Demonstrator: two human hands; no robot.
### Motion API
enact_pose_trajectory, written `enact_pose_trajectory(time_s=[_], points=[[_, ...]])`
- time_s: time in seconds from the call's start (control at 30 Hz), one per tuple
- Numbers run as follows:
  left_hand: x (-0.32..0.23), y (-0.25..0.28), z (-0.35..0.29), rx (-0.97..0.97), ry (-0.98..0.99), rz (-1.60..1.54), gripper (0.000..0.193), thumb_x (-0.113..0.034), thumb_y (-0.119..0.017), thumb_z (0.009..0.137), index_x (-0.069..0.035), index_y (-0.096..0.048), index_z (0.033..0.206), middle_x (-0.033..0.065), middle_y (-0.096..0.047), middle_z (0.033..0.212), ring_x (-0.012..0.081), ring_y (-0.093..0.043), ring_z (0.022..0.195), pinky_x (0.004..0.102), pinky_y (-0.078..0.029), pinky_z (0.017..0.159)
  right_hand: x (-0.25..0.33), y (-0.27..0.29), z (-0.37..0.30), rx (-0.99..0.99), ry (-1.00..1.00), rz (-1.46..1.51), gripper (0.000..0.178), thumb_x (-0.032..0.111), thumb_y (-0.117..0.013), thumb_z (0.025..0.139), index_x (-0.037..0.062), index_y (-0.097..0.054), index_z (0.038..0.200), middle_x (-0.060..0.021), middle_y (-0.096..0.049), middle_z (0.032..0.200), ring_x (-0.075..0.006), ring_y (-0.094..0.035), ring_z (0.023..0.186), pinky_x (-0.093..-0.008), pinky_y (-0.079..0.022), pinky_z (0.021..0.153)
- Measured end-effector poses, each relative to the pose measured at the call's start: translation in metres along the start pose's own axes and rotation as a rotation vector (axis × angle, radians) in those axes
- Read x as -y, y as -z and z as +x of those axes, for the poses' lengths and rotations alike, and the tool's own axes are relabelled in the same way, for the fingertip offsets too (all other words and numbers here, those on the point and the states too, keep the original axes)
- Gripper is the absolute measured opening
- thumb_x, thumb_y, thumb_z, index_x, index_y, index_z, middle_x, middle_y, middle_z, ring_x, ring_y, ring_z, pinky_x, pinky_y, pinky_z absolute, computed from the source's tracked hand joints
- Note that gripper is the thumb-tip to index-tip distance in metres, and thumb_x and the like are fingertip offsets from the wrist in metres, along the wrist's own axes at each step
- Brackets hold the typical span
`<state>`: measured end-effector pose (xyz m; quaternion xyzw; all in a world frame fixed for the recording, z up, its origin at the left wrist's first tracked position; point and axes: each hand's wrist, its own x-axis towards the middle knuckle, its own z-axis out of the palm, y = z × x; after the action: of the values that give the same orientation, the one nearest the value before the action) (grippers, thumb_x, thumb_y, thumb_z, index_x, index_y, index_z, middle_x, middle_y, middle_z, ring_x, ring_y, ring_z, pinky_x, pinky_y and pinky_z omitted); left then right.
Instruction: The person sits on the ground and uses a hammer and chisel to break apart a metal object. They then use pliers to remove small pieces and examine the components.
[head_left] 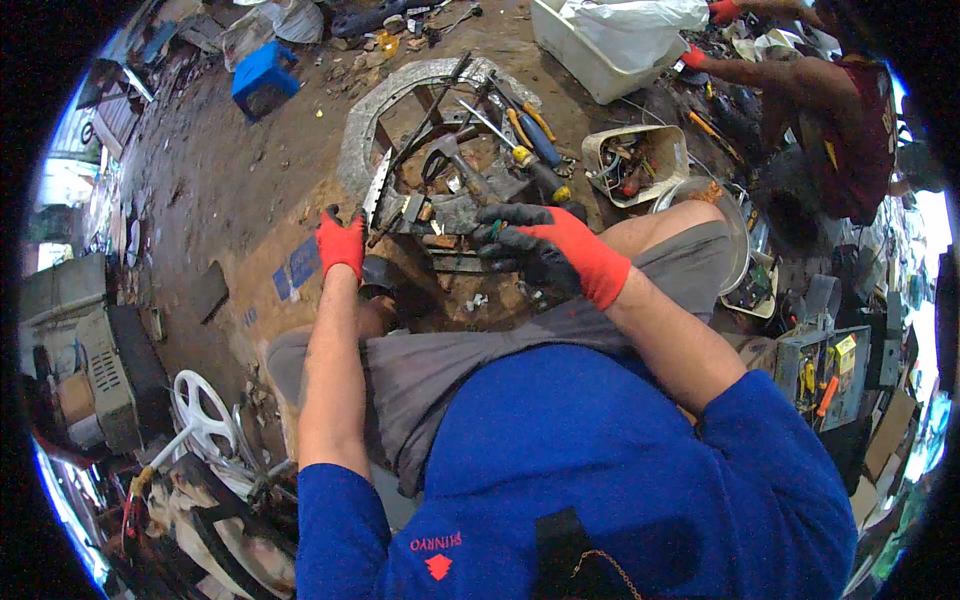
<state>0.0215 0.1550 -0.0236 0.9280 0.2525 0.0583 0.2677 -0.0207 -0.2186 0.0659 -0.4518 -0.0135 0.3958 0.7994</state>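
My left hand [342, 242], in a red glove with dark fingertips, is at the left edge of a low metal work stand [362, 150]. Its visible fingers are apart and seem empty, beside a long pale metal strip [377, 190]. My right hand [560, 245], in a red and black glove, hovers over the stand's near right side. Its fingers are bent together around a small greenish bit that I cannot make out. Between the hands lie small metal scraps [413, 208]. A hammer [460, 165] rests behind them, with a yellow-and-black-handled screwdriver [523, 156] and blue-handled tool [540, 138] farther right.
A cream bin of scraps [675, 165] stands right of the stand, near a metal bowl [738, 235]. Beyond are a large white tub [590, 65] and another person [835, 120] in red gloves. A blue stool [262, 80] stands far left; a white wheel [205, 415] lies near left.
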Motion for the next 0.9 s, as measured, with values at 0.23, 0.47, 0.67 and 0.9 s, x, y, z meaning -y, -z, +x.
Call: enact_pose_trajectory(time_s=[0.23,0.47,0.67,0.9], points=[[-0.038,0.017,0.001,-0.043,-0.108,0.162,0.050,-0.033,-0.070,0.087,-0.005,-0.059,0.127,0.0259,-0.058,0.124,0.0412,-0.058,0.118,0.0473,-0.048,0.098,0.007,-0.018,-0.016,0.019,-0.021,0.049,0.039,0.017,-0.058,0.100,0.0016,-0.053,0.136,-0.0093,-0.065,0.125,-0.0193,-0.066,0.106,-0.0335,-0.054,0.089],[-0.087,0.020,-0.008,0.078,0.007,0.469,0.049,-0.044,-0.065,0.089,-0.010,-0.063,0.125,0.0219,-0.058,0.126,0.0400,-0.058,0.119,0.0472,-0.049,0.098,0.010,-0.019,-0.023,0.013,-0.017,0.049,0.039,0.017,-0.057,0.100,0.0000,-0.054,0.135,-0.0098,-0.065,0.126,-0.0209,-0.065,0.108,-0.0351,-0.054,0.090],[-0.071,0.016,-0.001,0.122,-0.060,0.544,0.052,-0.050,-0.060,0.090,-0.013,-0.063,0.126,0.0164,-0.057,0.132,0.0399,-0.057,0.121,0.0488,-0.047,0.099,0.007,-0.018,-0.023,0.055,0.003,0.072,0.038,0.016,-0.056,0.100,0.0009,-0.054,0.135,-0.0096,-0.064,0.126,-0.0209,-0.065,0.108,-0.0350,-0.054,0.090],[-0.053,0.014,-0.002,0.009,-0.054,0.418,0.057,-0.046,-0.062,0.088,-0.009,-0.058,0.131,0.0216,-0.052,0.138,0.0397,-0.053,0.126,0.0487,-0.045,0.102,0.009,-0.025,-0.023,0.037,0.002,0.137,0.037,0.012,-0.061,0.097,0.0032,-0.058,0.132,-0.0114,-0.069,0.117,-0.0212,-0.070,0.100,-0.0324,-0.058,0.080]])
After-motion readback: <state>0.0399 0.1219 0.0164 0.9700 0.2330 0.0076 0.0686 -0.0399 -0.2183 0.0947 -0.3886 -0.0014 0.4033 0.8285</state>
